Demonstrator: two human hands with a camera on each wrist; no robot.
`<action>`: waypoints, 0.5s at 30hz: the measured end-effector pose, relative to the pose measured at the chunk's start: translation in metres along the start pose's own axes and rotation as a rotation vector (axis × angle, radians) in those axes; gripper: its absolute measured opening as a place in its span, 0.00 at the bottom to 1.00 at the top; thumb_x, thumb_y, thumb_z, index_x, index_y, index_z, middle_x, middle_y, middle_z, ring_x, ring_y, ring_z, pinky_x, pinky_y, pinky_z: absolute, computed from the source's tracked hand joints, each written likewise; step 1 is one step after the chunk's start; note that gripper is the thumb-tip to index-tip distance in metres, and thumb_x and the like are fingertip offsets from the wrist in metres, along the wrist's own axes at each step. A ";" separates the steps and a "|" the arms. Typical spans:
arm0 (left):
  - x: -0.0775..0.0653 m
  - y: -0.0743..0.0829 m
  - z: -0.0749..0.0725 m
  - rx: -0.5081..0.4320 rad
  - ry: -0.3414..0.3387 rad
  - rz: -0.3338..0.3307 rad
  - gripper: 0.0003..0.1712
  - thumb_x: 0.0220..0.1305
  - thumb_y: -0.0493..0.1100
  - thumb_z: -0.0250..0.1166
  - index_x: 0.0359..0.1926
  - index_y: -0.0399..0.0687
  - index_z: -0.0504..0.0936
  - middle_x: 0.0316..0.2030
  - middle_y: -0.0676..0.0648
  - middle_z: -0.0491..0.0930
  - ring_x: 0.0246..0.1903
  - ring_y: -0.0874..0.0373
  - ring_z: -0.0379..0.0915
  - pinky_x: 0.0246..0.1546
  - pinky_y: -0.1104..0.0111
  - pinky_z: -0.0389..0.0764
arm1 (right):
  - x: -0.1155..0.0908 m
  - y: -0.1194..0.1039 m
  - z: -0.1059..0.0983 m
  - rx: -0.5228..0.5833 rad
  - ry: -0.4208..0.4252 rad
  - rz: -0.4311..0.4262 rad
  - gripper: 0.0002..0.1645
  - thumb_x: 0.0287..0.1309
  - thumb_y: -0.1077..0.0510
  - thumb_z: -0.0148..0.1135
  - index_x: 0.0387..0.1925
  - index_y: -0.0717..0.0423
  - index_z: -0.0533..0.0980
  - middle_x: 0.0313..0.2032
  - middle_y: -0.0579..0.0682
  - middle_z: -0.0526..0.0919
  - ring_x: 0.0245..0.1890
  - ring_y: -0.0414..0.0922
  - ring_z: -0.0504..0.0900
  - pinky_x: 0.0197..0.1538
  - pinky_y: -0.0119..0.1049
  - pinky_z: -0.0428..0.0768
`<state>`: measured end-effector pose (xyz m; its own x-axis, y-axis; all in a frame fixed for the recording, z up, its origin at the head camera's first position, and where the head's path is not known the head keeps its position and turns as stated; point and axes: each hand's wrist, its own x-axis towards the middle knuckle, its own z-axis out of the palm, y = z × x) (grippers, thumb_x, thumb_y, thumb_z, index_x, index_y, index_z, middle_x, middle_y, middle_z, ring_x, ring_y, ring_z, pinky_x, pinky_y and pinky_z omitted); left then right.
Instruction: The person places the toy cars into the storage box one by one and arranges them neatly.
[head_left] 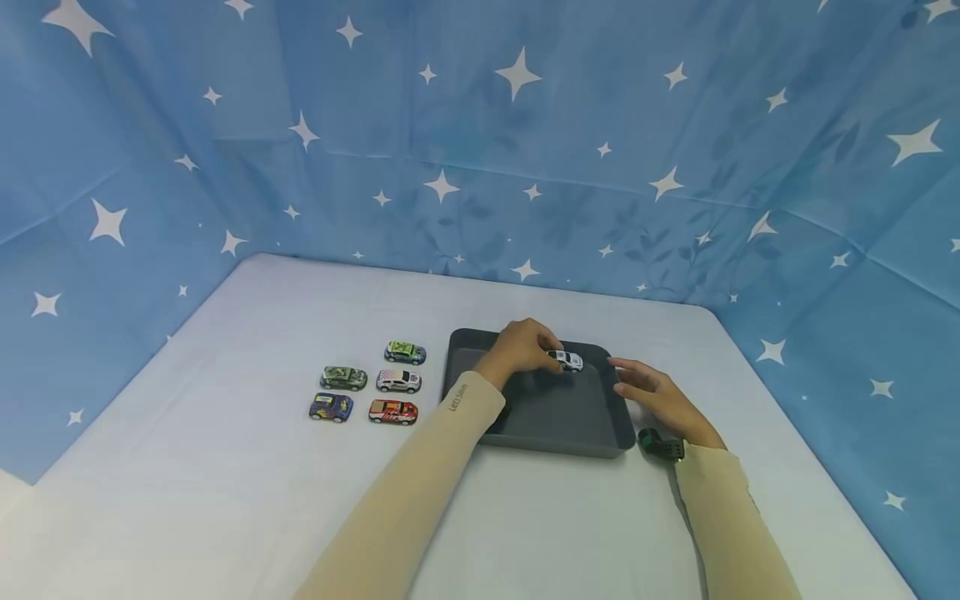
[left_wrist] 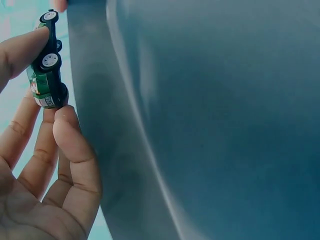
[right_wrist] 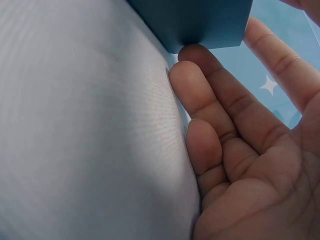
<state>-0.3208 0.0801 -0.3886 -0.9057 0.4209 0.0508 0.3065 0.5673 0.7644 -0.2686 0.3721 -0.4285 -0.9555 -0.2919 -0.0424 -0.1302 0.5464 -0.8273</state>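
My left hand [head_left: 522,346] is over the dark grey tray [head_left: 555,446], pinching a small toy car [head_left: 567,360] between thumb and fingers near the far right corner. The car looks white from above in the head view; in the left wrist view the toy car [left_wrist: 47,65] shows green bodywork, a dark underside and white wheels. My right hand [head_left: 656,397] is at the tray's right side, fingers extended towards the rim. In the right wrist view, fingertips [right_wrist: 197,52] touch the tray wall [right_wrist: 200,22], and the lower fingers are bent beside the white surface.
Left of the tray, several toy cars stand on the white table [head_left: 225,500]: a green-yellow car [head_left: 405,352], a camouflage car [head_left: 343,378], a white car [head_left: 399,381], a blue-purple car [head_left: 331,407] and a red-orange car [head_left: 393,412]. A blue star-patterned curtain [head_left: 465,125] hangs behind.
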 end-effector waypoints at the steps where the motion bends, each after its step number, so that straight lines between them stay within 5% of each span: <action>1: 0.000 0.000 0.001 0.005 -0.003 -0.008 0.16 0.61 0.40 0.83 0.50 0.48 0.94 0.52 0.47 0.91 0.55 0.51 0.83 0.60 0.58 0.82 | 0.000 -0.001 0.000 0.001 0.000 0.001 0.39 0.81 0.52 0.61 0.82 0.63 0.61 0.77 0.74 0.63 0.73 0.74 0.69 0.74 0.75 0.63; 15: 0.004 0.002 0.014 0.115 -0.042 -0.069 0.13 0.61 0.41 0.83 0.47 0.51 0.95 0.50 0.51 0.91 0.49 0.55 0.83 0.55 0.63 0.83 | 0.001 -0.002 0.000 0.015 -0.003 0.011 0.39 0.80 0.54 0.61 0.82 0.64 0.61 0.77 0.74 0.63 0.73 0.73 0.70 0.74 0.75 0.62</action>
<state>-0.3198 0.0926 -0.3961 -0.9135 0.4059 -0.0279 0.2777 0.6721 0.6865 -0.2693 0.3703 -0.4267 -0.9562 -0.2879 -0.0533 -0.1154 0.5377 -0.8352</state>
